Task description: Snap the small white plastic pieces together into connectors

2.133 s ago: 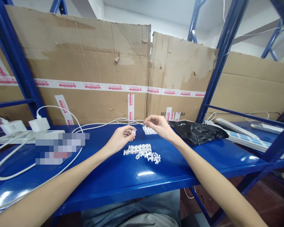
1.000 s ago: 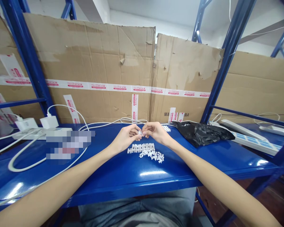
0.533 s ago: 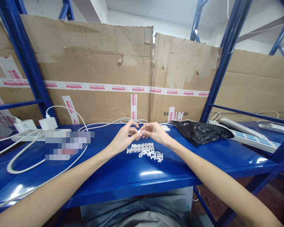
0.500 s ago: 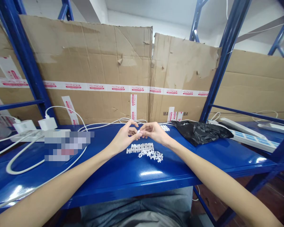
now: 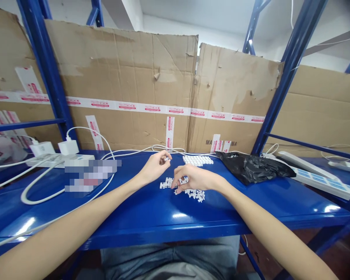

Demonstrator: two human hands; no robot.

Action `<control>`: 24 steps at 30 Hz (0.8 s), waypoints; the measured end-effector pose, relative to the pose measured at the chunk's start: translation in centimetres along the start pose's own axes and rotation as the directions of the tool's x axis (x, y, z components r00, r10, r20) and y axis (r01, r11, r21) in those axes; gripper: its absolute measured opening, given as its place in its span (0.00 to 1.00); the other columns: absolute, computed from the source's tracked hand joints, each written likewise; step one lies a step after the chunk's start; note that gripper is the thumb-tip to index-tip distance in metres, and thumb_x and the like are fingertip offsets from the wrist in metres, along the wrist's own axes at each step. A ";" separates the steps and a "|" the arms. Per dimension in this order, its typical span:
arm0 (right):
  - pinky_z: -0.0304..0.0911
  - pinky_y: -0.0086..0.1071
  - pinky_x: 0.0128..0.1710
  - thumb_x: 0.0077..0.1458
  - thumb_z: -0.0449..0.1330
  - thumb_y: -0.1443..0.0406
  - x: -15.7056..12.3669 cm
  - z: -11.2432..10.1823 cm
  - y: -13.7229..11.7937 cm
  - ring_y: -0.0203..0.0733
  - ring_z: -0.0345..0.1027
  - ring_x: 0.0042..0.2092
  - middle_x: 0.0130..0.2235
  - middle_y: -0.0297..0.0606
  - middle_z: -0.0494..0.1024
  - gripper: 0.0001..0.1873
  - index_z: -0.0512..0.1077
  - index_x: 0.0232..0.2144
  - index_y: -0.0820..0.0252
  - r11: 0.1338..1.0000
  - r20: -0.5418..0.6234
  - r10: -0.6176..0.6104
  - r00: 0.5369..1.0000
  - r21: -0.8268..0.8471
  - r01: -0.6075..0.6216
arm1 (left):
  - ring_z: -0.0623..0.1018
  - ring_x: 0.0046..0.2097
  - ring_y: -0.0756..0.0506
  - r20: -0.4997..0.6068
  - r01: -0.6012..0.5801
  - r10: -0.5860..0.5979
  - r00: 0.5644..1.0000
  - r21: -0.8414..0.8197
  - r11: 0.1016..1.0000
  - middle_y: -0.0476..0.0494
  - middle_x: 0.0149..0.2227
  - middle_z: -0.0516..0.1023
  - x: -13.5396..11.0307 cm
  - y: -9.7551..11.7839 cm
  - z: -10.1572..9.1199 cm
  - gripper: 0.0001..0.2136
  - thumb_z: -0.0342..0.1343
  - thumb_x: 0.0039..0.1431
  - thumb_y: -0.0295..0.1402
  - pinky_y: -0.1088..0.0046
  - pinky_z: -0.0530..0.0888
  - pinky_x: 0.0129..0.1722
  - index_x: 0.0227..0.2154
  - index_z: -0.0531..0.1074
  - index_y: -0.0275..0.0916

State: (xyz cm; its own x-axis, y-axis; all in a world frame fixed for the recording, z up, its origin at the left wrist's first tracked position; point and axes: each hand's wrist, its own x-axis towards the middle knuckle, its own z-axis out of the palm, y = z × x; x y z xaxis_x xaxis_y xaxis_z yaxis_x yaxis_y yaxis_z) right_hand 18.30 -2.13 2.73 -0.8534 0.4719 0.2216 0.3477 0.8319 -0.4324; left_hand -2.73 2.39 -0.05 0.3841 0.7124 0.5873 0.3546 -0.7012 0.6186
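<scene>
Backdrop: tall cardboard sheets [image 5: 122, 74], banded with red-and-white tape [image 5: 151, 108], stand between blue metal posts [image 5: 45, 74] behind a glossy blue counter [image 5: 151, 217].
Left hand [image 5: 154, 167]: its grip is pinched on a small white piece [image 5: 167, 159], raised clear of the counter, near its middle.
Right hand [image 5: 192, 177]: fingers curl downward over the white parts, the grip narrow, with a small pale part [image 5: 176, 191] showing at the fingertips; whether it is held, one cannot tell.
Near row: small white blocks [image 5: 165, 182] lie side by side beneath the right hand, which hides some of them.
Loose bits: a scatter of little white parts [image 5: 197, 195] lies just on the wearer's side of that row.
Far row: more white pieces [image 5: 197, 160] lie lined up beyond the right hand, near the cardboard.
Right side: a crumpled black plastic bag [image 5: 253, 169] rests beside a white panel with blue squares [image 5: 323, 177].
Left side: a power strip [image 5: 79, 157] carries white chargers [image 5: 68, 147], cables looping across the counter near a pixelated object [image 5: 90, 178].
</scene>
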 end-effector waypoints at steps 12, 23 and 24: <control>0.67 0.34 0.42 0.60 0.64 0.68 0.7 0.8 -0.8 0.39 0.72 0.39 0.36 0.37 0.80 0.03 0.79 0.34 0.60 0.998 -0.195 0.002 0.981 0.062 0.010 | 0.80 0.31 0.47 0.095 0.002 0.014 0.995 -0.164 0.987 0.53 0.30 0.76 -0.4 0.6 0.4 0.14 0.53 0.66 0.36 0.71 0.74 0.35 0.52 0.60 0.42; 0.68 0.36 0.38 0.56 0.66 0.66 0.8 -0.2 1.8 0.38 0.71 0.35 0.36 0.39 0.79 0.04 0.81 0.34 0.60 0.936 -0.586 0.198 0.786 0.352 0.026 | 0.83 0.33 0.45 0.035 -0.049 0.051 0.998 -0.054 0.997 0.45 0.31 0.82 -0.6 2.1 0.4 0.08 0.55 0.64 0.34 0.66 0.79 0.37 0.42 0.72 0.37; 0.69 0.37 0.40 0.55 0.67 0.66 0.8 -0.1 1.9 0.38 0.72 0.36 0.37 0.39 0.79 0.04 0.81 0.34 0.60 0.924 -0.589 0.200 0.783 0.379 0.048 | 0.83 0.33 0.45 0.031 -0.052 0.054 0.998 -0.056 0.997 0.45 0.31 0.82 -0.6 2.1 0.4 0.07 0.55 0.64 0.33 0.67 0.79 0.37 0.42 0.72 0.37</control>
State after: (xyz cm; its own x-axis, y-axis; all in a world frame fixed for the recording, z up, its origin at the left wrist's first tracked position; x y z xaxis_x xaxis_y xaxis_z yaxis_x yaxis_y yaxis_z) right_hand 18.30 -0.11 2.20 -0.3698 0.7082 0.6014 0.1329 0.6810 -0.7201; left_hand -1.91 0.45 0.69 0.4287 0.6724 0.6033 0.2862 -0.7345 0.6153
